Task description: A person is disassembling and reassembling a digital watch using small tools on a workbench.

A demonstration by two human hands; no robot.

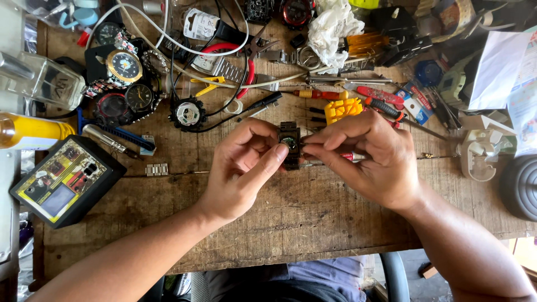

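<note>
Head view: both hands are meeting over the middle of the wooden table.
Left hand: its grip is pinching the dark watch.
Right hand: its grip is pressing a red-handled tool against the watch.
Yellow block: lying just beyond the watch.

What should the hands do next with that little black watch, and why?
Probably ease the red-handled tool a touch further into the watch while keeping it steady. The left hand pinches the watch by its sides above the table, and the right hand holds the tool's tip right at its edge, so the two already meet.
</note>
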